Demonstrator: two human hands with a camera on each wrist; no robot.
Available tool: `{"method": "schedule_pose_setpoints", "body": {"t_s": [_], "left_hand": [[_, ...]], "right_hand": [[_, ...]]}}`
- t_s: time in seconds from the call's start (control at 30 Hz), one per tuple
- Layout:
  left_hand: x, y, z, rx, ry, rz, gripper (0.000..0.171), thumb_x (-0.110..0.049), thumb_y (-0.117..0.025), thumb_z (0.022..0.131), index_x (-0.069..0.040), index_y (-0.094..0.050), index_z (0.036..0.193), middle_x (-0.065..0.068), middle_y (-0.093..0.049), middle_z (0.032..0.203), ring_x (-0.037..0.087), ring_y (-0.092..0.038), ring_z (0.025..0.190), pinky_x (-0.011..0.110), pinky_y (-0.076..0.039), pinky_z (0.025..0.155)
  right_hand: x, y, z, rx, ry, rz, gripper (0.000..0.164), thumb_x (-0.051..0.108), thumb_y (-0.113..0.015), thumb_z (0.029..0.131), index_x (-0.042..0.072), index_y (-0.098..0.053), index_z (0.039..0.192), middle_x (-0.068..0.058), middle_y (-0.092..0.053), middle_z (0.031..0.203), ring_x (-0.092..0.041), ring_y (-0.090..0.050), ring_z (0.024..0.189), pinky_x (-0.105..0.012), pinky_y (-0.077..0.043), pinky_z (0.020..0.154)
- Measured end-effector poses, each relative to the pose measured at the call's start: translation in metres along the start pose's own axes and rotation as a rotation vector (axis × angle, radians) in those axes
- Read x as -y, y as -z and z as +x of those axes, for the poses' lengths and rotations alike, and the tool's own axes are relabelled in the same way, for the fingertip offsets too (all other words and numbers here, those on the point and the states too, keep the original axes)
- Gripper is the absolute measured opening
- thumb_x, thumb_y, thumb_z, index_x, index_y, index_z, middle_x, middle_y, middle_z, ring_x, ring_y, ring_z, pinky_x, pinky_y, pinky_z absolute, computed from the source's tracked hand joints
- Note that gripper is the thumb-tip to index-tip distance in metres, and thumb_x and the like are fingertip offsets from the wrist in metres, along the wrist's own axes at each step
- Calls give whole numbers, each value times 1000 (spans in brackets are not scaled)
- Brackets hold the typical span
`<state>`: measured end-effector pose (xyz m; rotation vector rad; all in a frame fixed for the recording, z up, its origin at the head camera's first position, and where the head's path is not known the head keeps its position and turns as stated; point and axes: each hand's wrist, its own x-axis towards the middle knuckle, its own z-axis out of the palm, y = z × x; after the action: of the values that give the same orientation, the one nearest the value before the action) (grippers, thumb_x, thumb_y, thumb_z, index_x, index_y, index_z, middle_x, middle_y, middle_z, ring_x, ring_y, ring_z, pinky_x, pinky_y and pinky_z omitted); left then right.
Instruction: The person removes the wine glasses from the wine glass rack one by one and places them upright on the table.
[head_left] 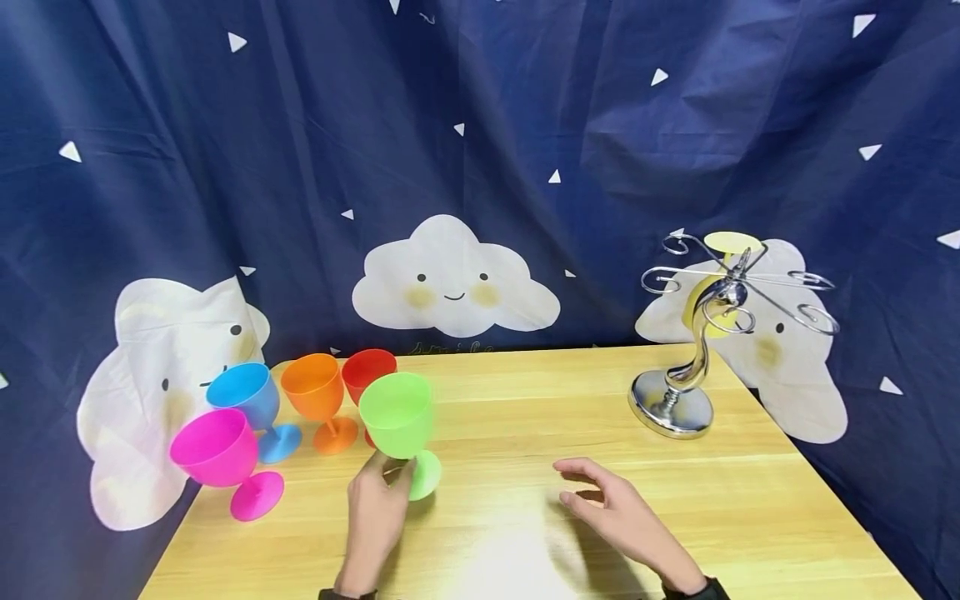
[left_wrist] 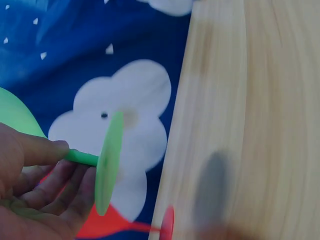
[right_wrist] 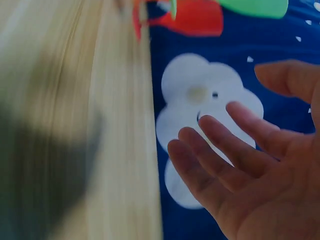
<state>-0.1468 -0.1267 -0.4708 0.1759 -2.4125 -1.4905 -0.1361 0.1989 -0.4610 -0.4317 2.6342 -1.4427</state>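
Note:
My left hand (head_left: 381, 500) pinches the stem of a light green plastic goblet (head_left: 397, 417), its bowl upright above the fingers. In the left wrist view the thumb and fingers close around the green stem (left_wrist: 82, 157), and the round foot is held above the wooden table. A red goblet (head_left: 367, 372) stands just behind, partly covered by the green one. My right hand (head_left: 618, 512) hovers over the table at the right with nothing in it. Its fingers are spread and gently bent in the right wrist view.
Orange (head_left: 312, 387), blue (head_left: 246, 395) and magenta (head_left: 215, 447) goblets stand at the table's left. A chrome stand (head_left: 672, 402) with curled wire arms is at the back right, a yellow goblet (head_left: 732, 243) hanging upside down from it. A dark blue curtain (head_left: 480, 125) hangs behind.

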Motion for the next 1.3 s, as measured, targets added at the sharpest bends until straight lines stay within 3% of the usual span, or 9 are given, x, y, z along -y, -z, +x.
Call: {"method": "schedule_pose_setpoints", "body": {"t_s": [0.07,0.17,0.3,0.57,0.8,0.9,1.1,1.3], "left_hand": [[6,9,3,10,13,32,26,-6,-68,97,-1,-68,123,21,-74,120,39,-73,112,52,-61,98],[16,19,6,14,35,77,28,-4,-64,97,1,-67,125,23,-72,125,42,-70,118,55,-59,102],[30,31,7,9,50,144,28,-3,-62,96,3,-67,122,26,-71,125,46,-67,121,62,-53,106],[60,53,5,-25,69,263,18,-6,-65,92,4,-68,107,27,-75,111,51,-67,114,65,-52,101],[79,70,8,17,138,321,29,-17,-64,97,7,-65,113,32,-71,119,58,-60,120,70,-48,104],[84,77,11,2,132,320,30,-16,-65,97,8,-64,117,33,-70,120,60,-58,121,72,-45,105],[91,85,22,-50,53,267,30,-5,-68,93,8,-64,120,34,-69,118,54,-62,117,72,-43,105],[93,91,29,12,138,277,36,-12,-62,98,8,-60,128,36,-65,127,57,-58,124,73,-42,107]], "right_hand": [[-4,5,-3,-63,39,-159,41,34,-71,99,22,-63,137,-9,-64,144,-35,-61,132,-42,-59,102],[-14,12,-7,-159,132,-374,46,26,-78,93,17,-64,137,-13,-63,146,-38,-61,132,-56,-56,104],[-29,26,-10,-238,206,-512,50,17,-82,88,8,-64,134,-23,-60,145,-46,-60,130,-65,-53,103],[-42,46,-18,-286,211,-620,52,15,-85,84,4,-65,131,-26,-59,144,-50,-60,126,-67,-53,100],[-50,52,-26,-281,188,-666,52,16,-86,83,4,-66,129,-25,-57,146,-49,-57,130,-66,-50,103],[-52,54,-27,-274,178,-660,52,16,-86,83,3,-66,129,-26,-57,146,-49,-57,130,-66,-50,103],[-53,56,-30,-225,105,-624,52,15,-83,85,3,-64,132,-27,-53,150,-52,-56,130,-69,-50,103],[-54,54,-29,-216,96,-610,52,15,-83,86,3,-63,133,-27,-53,150,-53,-55,130,-70,-50,102]]}}
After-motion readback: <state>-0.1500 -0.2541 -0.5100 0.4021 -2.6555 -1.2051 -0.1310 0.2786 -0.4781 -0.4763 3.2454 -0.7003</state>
